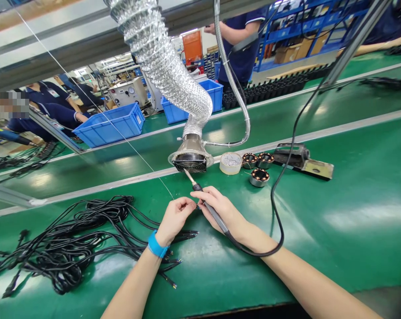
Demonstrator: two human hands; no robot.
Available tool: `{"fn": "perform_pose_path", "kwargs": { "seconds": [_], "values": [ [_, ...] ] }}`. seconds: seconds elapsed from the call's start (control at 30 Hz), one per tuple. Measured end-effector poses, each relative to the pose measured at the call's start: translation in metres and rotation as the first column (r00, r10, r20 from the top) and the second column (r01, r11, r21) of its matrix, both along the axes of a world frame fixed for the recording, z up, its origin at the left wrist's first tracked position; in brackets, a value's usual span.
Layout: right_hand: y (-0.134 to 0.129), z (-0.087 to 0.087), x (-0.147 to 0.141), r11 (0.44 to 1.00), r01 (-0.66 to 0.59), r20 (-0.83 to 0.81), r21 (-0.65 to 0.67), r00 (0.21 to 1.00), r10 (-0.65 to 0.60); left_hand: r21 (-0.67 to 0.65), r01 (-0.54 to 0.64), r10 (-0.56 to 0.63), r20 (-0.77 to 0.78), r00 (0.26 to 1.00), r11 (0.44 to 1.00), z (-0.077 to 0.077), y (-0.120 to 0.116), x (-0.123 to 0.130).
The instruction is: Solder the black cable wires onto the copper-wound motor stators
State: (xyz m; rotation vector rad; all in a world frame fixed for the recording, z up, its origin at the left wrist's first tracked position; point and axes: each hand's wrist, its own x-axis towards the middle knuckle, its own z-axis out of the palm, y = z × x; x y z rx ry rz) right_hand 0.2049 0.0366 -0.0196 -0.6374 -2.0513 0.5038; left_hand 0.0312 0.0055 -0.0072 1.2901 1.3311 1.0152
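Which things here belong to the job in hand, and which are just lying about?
Job in hand, apparently:
soldering iron in the right grip
thin strand reaching the left grip
fan just ahead
black cables near the left grip

Probably lying about:
copper-wound rings
round white item
blue bins

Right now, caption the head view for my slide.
Right hand holding a soldering iron beside the left hand, with black power cords and copper-wound stators nearby.
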Motion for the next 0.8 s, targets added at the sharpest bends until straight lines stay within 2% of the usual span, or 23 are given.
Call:
{"fn": "perform_pose_path", "kwargs": {
  "seconds": [0.1,0.2,0.33,0.53,0.8],
  "values": [
    [-0.005,0.014,0.005,0.998,0.054,-0.074,-0.027,0.996,-0.056,-0.014,-0.025,0.025,0.006,1.000,1.000,-0.002,-0.001,0.001],
    [-0.016,0.025,0.018,0.978,0.192,-0.169,-0.082,0.964,-0.204,-0.026,-0.036,0.036,0.017,0.999,0.999,-0.002,-0.002,0.002],
    [-0.031,0.024,0.034,0.939,0.332,-0.224,-0.094,0.912,-0.344,0.004,-0.065,0.065,-0.004,0.998,0.998,-0.001,-0.003,0.006],
    [-0.035,0.018,0.034,0.959,0.283,-0.195,-0.011,0.940,-0.279,0.038,-0.087,0.088,-0.029,0.996,0.995,-0.002,-0.003,0.008],
    [-0.031,0.018,0.029,0.961,0.277,-0.173,-0.020,0.945,-0.276,0.062,-0.076,0.079,-0.043,0.996,0.995,-0.002,-0.001,0.008]
  ]
}}
